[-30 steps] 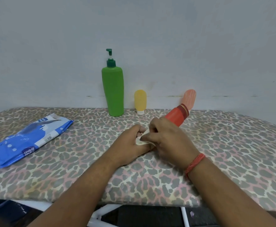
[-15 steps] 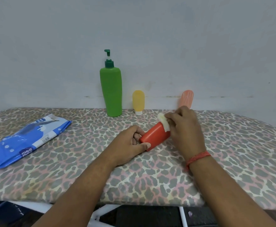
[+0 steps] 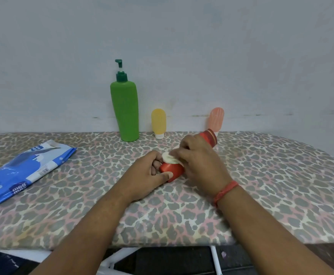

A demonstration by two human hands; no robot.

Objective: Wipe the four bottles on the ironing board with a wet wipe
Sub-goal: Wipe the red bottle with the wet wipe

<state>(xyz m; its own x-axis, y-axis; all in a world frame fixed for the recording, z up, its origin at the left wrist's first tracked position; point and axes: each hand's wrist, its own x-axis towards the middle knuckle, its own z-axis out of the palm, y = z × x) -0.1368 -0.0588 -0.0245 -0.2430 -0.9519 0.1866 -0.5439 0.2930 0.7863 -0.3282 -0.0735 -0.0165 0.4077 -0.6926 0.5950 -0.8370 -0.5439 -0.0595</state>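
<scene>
Red bottle (image 3: 172, 171) lies tilted on its side near the middle of the ironing board (image 3: 261, 185), its base toward the camera and its darker ringed cap end (image 3: 208, 137) pointing away toward the wall. Seen from the head camera, the left hand (image 3: 148, 175) grips the base of this bottle, thumb in front and fingers (image 3: 155, 165) curled round the far side. The right hand (image 3: 200, 163) lies over the bottle's middle, its fingers bent and pinching a folded white wet wipe (image 3: 170, 158) against the upper side of the bottle. A red thread band (image 3: 224, 191) circles the right wrist.

Three other bottles stand upright at the far edge of the board, against the pale wall. A tall green pump bottle (image 3: 125, 110) is furthest left. Just to its right stands a small yellow bottle (image 3: 158, 123), resting on its white cap. Further right stands a small peach bottle (image 3: 216, 118), its lower part hidden behind the red bottle's cap end.

On the left of the board, well apart from the hands, lies a blue and white pack of wipes (image 3: 23, 173), flat on the leopard-print cover. White metal legs (image 3: 213, 259) of the board show below its near edge.
</scene>
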